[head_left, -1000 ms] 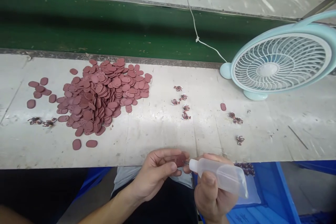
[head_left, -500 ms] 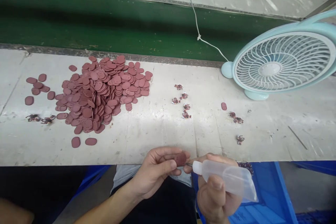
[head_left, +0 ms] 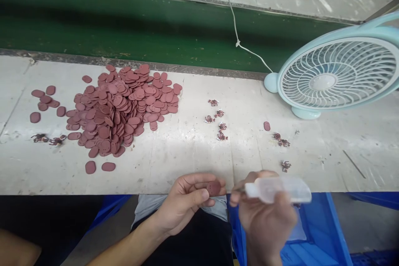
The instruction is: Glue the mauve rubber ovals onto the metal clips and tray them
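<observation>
Between the thumb and fingers of my left hand (head_left: 187, 203) is a reddish-brown oval disc (head_left: 213, 188) with small holes. My right hand (head_left: 264, 216), blurred by motion, grips a translucent squeeze bottle (head_left: 280, 189) with a white cap and a thin tip. The tip points left toward the disc, apart from it. Both hands are at the table's front edge. Up and to the left lies a large pile of similar discs (head_left: 121, 112). Several small dark figures (head_left: 222, 126) lie beyond my hands, and others (head_left: 282, 141) sit further right.
A light blue fan (head_left: 324, 81) stands at the right, its white cord (head_left: 235, 29) running back across a green strip (head_left: 187, 33). Below the table edge at right is a blue crate (head_left: 327, 224). One loose disc (head_left: 267, 126) and a thin rod (head_left: 353, 164) lie on the table (head_left: 187, 153).
My right hand has drawn the bottle to the right, away from the disc, and turned it more level. My left hand stays in place with the disc.
</observation>
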`<state>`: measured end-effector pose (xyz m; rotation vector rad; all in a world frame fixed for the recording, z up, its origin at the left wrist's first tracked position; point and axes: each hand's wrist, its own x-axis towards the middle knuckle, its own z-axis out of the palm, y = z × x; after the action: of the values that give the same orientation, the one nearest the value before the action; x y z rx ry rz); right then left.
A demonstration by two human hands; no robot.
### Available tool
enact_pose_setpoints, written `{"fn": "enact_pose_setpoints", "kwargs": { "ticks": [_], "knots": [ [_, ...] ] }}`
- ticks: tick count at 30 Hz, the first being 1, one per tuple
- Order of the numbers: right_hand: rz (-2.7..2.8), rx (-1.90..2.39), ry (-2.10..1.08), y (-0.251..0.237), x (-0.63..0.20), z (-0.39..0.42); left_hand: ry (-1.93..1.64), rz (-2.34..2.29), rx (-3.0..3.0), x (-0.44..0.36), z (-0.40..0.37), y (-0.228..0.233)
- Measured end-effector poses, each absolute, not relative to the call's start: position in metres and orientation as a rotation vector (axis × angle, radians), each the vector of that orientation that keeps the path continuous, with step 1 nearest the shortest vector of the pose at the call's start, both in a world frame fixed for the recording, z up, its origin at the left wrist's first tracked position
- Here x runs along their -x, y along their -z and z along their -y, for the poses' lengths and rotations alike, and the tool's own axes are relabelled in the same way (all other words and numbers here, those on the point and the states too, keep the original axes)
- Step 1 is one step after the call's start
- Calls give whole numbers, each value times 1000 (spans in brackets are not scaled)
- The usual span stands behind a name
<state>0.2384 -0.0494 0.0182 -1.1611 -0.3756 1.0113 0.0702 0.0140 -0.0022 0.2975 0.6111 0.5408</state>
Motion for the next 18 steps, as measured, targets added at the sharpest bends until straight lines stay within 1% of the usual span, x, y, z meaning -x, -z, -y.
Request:
{"fn": "enact_pose_setpoints", "kwargs": {
  "ticks": [2, 5, 8, 10, 12, 13, 14, 16, 17, 18],
  "knots": [
    [139, 781, -1233, -14, -265, 34, -540, -611, -307, -68, -15, 1],
    [-99, 199, -1515, 9, -307, 16, -545, -616, -317, -65, -15, 0],
    [-100, -1, -1638, 26, -323, 11, -558, -627, -312, -60, -16, 0],
    [-53, -14, -1574, 23, -314, 16, -570, -647, -299, -56, -17, 0],
    [142, 152, -1448, 12, -294, 20, -588, -676, -288, -52, -18, 0],
    [327, 352, -1344, 6, -284, 20, -600, -691, -286, -50, -19, 0],
    [590, 636, -1197, 1, -274, 16, -613, -705, -286, -48, -19, -1],
    [1166, 1250, -799, -4, -260, -5, -629, -724, -293, -45, -21, -2],
    [1418, 1487, -571, -2, -257, -22, -631, -729, -300, -45, -21, -3],
    [1581, 1614, -422, 0, -256, -42, -628, -731, -308, -45, -22, -4]
  ]
}}
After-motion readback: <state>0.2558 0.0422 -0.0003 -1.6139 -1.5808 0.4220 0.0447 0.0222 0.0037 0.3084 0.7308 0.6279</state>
